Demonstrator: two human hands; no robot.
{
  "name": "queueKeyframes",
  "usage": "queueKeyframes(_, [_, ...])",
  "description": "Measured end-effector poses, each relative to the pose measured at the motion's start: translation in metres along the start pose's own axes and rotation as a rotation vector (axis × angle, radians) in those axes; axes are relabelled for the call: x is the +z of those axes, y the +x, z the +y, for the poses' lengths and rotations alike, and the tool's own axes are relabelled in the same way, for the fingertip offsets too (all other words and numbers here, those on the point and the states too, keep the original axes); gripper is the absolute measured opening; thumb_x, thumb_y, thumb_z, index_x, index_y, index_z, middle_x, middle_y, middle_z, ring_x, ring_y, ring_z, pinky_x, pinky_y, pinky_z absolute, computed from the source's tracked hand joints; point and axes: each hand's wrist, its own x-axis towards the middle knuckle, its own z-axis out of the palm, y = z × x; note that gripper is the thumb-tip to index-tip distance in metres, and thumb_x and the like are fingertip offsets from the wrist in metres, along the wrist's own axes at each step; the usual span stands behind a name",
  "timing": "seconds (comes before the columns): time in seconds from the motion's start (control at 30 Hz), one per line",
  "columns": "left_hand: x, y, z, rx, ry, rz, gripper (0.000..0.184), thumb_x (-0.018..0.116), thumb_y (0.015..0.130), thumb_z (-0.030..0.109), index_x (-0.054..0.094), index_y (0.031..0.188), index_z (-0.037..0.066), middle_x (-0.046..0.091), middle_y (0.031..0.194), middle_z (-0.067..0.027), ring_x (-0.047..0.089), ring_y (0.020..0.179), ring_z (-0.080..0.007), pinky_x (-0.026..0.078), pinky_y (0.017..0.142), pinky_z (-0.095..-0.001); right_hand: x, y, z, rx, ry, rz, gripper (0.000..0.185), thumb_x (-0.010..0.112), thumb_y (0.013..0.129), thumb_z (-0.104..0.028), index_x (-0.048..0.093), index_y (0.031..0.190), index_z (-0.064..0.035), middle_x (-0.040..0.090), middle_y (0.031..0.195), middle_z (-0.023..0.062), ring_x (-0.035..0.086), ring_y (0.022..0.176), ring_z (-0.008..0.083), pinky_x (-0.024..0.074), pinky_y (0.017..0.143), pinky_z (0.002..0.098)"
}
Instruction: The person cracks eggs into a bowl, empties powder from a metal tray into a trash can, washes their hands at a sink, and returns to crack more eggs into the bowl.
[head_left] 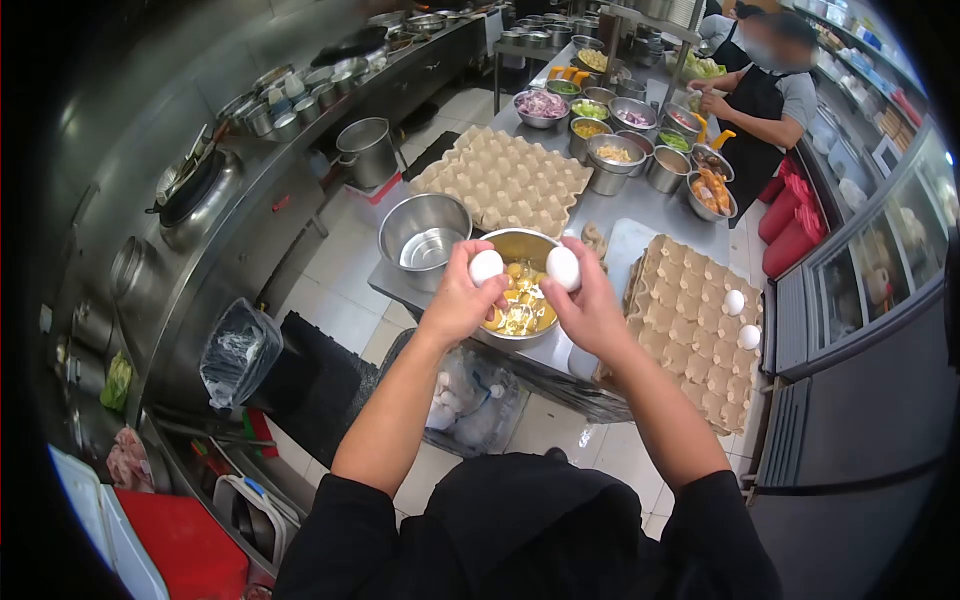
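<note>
Over a steel pot [518,338] of cracked eggs, my left hand [458,298] grips a white egg [486,265] at the pot's left rim. Another white egg [563,266] is held in my right hand [590,310] at the right rim. Yellow yolks [522,300] in clear egg white lie in the pot between my hands. To the left stands a wide steel bowl [425,232] with a shiny bottom. On the right, a stack of cardboard egg trays [685,320] carries two white eggs [735,302] near its right side.
More egg trays [500,180] lie behind the pot. Bowls of chopped food [540,105] fill the far counter, where a person [765,100] in a black apron works. Below the counter edge is a bin [475,400] with a plastic liner. A fridge [870,270] stands right.
</note>
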Motion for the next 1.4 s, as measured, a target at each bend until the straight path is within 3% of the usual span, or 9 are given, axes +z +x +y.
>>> queueKeyframes(0.13, [-0.007, -0.007, -0.004, -0.053, -0.141, 0.031, 0.049, 0.062, 0.089, 0.005, 0.037, 0.132, 0.002, 0.062, 0.100, -0.0084, 0.062, 0.066, -0.0108, 0.048, 0.049, -0.0238, -0.002, -0.029, 0.008, 0.042, -0.590, -0.398, 0.057, 0.066, 0.092, -0.020, 0.040, 0.138, 0.0011, 0.056, 0.117, 0.0265, 0.061, 0.102, 0.0377, 0.0512, 0.085, 0.0396])
queueKeyframes(0.37, [-0.005, -0.012, -0.011, -0.078, -0.131, -0.024, 0.047, 0.064, 0.088, 0.007, 0.041, 0.129, 0.003, 0.062, 0.095, -0.0069, 0.062, 0.068, -0.0104, 0.048, 0.050, -0.0247, -0.006, 0.000, 0.019, 0.388, 0.291, -0.227, 0.058, 0.071, 0.088, -0.014, 0.040, 0.135, -0.0002, 0.060, 0.112, 0.0145, 0.066, 0.086, 0.0189, 0.0545, 0.074, 0.0335])
queueKeyframes(0.4, [-0.005, -0.009, -0.012, -0.094, -0.014, -0.058, 0.047, 0.065, 0.086, 0.008, 0.043, 0.127, 0.003, 0.063, 0.095, -0.0086, 0.063, 0.070, -0.0140, 0.049, 0.053, -0.0273, -0.006, 0.005, 0.010, 0.406, 0.281, -0.188, 0.058, 0.070, 0.082, -0.010, 0.043, 0.132, -0.0014, 0.061, 0.109, 0.0145, 0.063, 0.096, 0.0282, 0.0505, 0.088, 0.0381])
queueKeyframes(0.47, [-0.007, 0.000, -0.018, -0.124, 0.223, -0.127, 0.048, 0.069, 0.082, 0.011, 0.045, 0.124, 0.003, 0.065, 0.096, -0.0119, 0.067, 0.075, -0.0210, 0.052, 0.059, -0.0325, 0.000, 0.010, 0.028, 0.216, -0.010, -0.209, 0.058, 0.070, 0.080, -0.010, 0.043, 0.130, -0.0009, 0.062, 0.108, 0.0174, 0.064, 0.098, 0.0313, 0.0508, 0.087, 0.0394])
queueKeyframes(0.57, [-0.008, 0.019, -0.042, 0.286, 0.732, -0.089, 0.048, 0.072, 0.078, 0.014, 0.049, 0.119, 0.003, 0.067, 0.100, -0.0194, 0.068, 0.087, -0.0342, 0.054, 0.074, -0.0403, 0.007, 0.016, 0.025, 0.173, -0.274, -0.286, 0.058, 0.069, 0.078, -0.009, 0.042, 0.128, 0.0006, 0.062, 0.109, 0.0225, 0.063, 0.102, 0.0372, 0.0504, 0.088, 0.0424])
queueKeyframes(0.67, [-0.004, 0.025, -0.034, 0.143, 0.849, -0.079, 0.044, 0.073, 0.078, 0.016, 0.052, 0.114, 0.003, 0.067, 0.103, -0.0243, 0.065, 0.097, -0.0420, 0.051, 0.085, -0.0445, 0.011, 0.020, 0.027, 0.132, -0.372, -0.333, 0.057, 0.069, 0.079, -0.012, 0.042, 0.127, 0.0012, 0.062, 0.110, 0.0283, 0.061, 0.105, 0.0422, 0.0495, 0.089, 0.0450])
queueKeyframes(1.07, [-0.011, 0.047, -0.010, 0.206, 1.179, -0.173, 0.041, 0.069, 0.084, 0.035, 0.052, 0.109, 0.008, 0.069, 0.093, -0.0247, 0.065, 0.090, -0.0444, 0.052, 0.078, -0.0516, 0.004, 0.038, 0.027, 0.077, -0.404, -0.303, 0.053, 0.069, 0.088, -0.031, 0.042, 0.119, 0.0013, 0.065, 0.099, 0.0306, 0.062, 0.097, 0.0490, 0.0508, 0.080, 0.0514])
queueKeyframes(1.27, [-0.015, 0.056, -0.016, 0.279, 1.050, -0.064, 0.039, 0.070, 0.084, 0.032, 0.053, 0.110, 0.008, 0.069, 0.096, -0.0234, 0.065, 0.093, -0.0432, 0.053, 0.078, -0.0495, 0.011, 0.050, 0.019, 0.061, -0.389, -0.288, 0.058, 0.066, 0.089, -0.041, 0.046, 0.124, -0.0001, 0.064, 0.107, 0.0298, 0.063, 0.102, 0.0426, 0.0498, 0.086, 0.0466])
queueKeyframes(1.4, [-0.031, 0.008, -0.017, 0.191, 0.593, 0.144, 0.043, 0.071, 0.083, 0.023, 0.054, 0.119, 0.007, 0.068, 0.100, -0.0206, 0.067, 0.098, -0.0355, 0.052, 0.083, -0.0406, 0.036, 0.045, -0.016, 0.116, -0.260, -0.400, 0.054, 0.071, 0.084, -0.038, 0.055, 0.117, 0.0015, 0.065, 0.108, 0.0247, 0.065, 0.102, 0.0362, 0.0498, 0.089, 0.0421])
